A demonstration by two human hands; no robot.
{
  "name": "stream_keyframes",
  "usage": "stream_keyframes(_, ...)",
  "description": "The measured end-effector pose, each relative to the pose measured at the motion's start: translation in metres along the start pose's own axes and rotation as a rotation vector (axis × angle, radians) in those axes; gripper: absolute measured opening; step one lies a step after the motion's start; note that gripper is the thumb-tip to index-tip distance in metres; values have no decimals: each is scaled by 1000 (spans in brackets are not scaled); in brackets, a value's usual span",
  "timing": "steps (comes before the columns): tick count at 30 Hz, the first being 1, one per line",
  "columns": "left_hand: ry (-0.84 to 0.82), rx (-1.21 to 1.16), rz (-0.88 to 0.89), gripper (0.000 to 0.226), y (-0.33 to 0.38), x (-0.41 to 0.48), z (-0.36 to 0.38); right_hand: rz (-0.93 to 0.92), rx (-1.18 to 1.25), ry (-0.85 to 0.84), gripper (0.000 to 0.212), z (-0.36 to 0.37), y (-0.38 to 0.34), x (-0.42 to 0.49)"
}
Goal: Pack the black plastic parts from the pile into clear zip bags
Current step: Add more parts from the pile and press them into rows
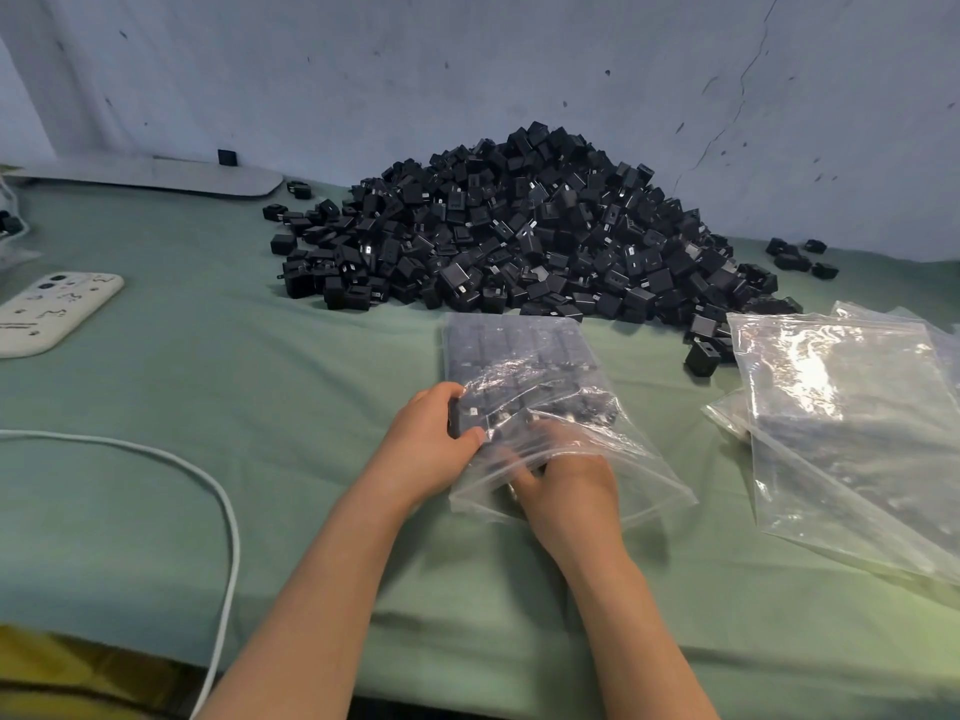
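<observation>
While the right hand sits up to the wrist inside the open mouth of a clear zip bag, its fingers are blurred behind the plastic, so whether they pinch a part or only press on the contents cannot be told. The left hand, at 9 o'clock of that mouth, has its fingers and thumb curled round the bag's left edge, gripping the film and what looks like 1 part under it.

The bag lies flat on the green-covered desk, mouth toward the person. The black plastic parts inside it sit in neat rows at the far end and more loosely near the hands. It looks mostly filled, and its zip is not yet closed.

At 3 o'clock of the bag lies a stack of empty bags, at least 2, overlapping. At 9 o'clock a white cable loops over the desk, and farther out at 10 o'clock rests a phone in a pale case.

At 12 o'clock, just beyond the bag, the pile rises against the wall, with hundreds of parts unpacked. By this view, the job is at an early stage: 1 bag nearly done, most of the work left.
</observation>
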State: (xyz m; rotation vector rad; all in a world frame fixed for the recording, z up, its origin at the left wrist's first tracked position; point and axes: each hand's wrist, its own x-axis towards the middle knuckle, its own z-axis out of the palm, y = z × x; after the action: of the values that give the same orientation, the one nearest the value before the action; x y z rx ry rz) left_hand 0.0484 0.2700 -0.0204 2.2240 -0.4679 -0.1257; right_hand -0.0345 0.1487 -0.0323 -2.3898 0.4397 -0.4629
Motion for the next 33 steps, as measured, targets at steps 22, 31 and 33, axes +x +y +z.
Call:
stream_keyframes(22,30,-1,-34,46,3,2,0,-25,22,-30,51,4,7,-5)
stream_keyframes(31,25,-22,-38,44,0,3,-1,-12,261,-14,15,16,-3,2)
stream_keyframes(33,32,-19,-39,44,0,3,0,-10,260,-9,15,17,-4,2)
